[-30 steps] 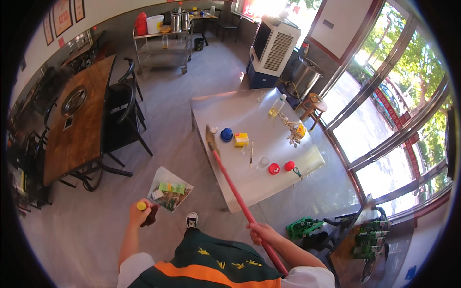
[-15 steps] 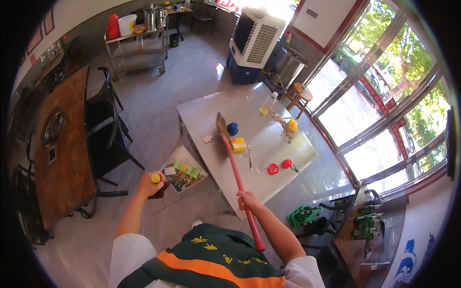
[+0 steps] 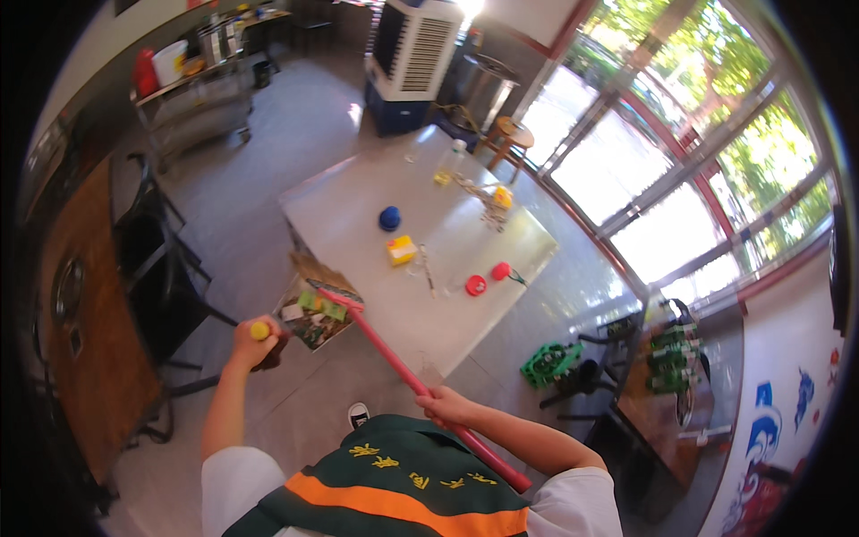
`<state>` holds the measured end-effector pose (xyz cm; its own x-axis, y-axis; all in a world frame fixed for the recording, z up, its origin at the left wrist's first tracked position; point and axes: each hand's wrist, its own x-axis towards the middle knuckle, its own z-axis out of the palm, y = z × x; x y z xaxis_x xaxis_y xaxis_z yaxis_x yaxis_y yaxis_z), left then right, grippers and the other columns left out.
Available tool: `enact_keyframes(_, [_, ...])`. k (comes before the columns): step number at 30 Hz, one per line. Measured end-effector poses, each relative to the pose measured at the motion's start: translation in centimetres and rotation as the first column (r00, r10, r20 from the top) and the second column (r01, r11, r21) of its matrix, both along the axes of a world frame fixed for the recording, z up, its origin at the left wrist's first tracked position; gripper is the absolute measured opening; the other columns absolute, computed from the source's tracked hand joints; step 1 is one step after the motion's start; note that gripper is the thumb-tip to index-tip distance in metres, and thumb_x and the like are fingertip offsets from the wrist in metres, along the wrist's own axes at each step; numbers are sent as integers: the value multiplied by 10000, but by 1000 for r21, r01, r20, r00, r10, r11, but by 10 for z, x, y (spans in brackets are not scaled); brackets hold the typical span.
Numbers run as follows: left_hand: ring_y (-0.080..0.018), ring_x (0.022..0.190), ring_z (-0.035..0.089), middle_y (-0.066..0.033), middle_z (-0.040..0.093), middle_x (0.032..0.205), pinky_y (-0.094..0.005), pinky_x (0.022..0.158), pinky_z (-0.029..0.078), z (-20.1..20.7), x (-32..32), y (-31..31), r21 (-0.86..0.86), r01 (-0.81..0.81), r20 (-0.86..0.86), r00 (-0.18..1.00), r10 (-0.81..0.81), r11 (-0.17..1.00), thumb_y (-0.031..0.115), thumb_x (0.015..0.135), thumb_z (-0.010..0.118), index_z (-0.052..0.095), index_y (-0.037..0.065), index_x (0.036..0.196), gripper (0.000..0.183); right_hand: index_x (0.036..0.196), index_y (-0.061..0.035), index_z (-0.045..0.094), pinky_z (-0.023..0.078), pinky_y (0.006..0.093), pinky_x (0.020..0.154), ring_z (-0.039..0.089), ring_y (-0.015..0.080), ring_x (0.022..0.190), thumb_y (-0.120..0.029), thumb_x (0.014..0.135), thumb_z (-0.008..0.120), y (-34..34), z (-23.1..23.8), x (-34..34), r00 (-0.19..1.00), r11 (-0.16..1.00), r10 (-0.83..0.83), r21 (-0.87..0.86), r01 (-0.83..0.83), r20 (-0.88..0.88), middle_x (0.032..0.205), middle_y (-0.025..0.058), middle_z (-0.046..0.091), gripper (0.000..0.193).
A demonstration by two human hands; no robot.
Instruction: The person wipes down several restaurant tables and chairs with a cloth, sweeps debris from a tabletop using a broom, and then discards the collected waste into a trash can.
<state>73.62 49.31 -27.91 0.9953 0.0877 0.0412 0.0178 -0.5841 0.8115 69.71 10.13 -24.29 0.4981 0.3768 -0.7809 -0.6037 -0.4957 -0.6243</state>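
My right hand is wrapped round the pink-red handle of a broom. The broom's brown head hangs over the near left edge of the grey table, above a pale open container of litter and green packets. My left hand is closed on an object with a round yellow end and a dark brown part below; its kind is unclear. On the table are a blue rounded object, a yellow box, a thin stick and two red round pieces.
Farther back on the table stand a bottle of yellow liquid and a yellow item beside scattered debris. A wooden table with black chairs is at left. A green crate, a stool and glass doors are at right.
The broom head has swung left and nearer, from the tabletop beside the blue object to above the litter container. My view has turned, and a shoe now shows more fully.
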Motion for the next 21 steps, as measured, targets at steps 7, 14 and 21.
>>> enact_keyframes(7, [-132,633,554,-42,582,661,-254,619,444,-21,-77,-55,-221,-54,18,998,59,974,-32,644,511,513,30,675,70,989,-37,476,400,267,413,493,113,446,-324,898,517,-118,34,-83,976,999,25,-32,-19,215,625,36,517,304])
enact_keyframes(14, [-139,654,534,-40,540,684,-252,650,443,-60,-169,-150,-298,-248,44,961,273,922,-71,648,485,495,38,707,124,1182,-41,455,455,303,504,551,165,514,-352,840,599,-292,42,-178,930,999,-13,-28,25,367,713,102,572,484])
enact_keyframes(21, [-137,645,547,-28,534,699,-260,626,457,-87,-245,-248,-269,-573,53,794,606,774,-49,701,530,507,65,770,135,1166,-40,462,425,274,444,521,132,480,-256,837,610,-432,54,-210,938,964,-263,23,265,227,650,58,532,420])
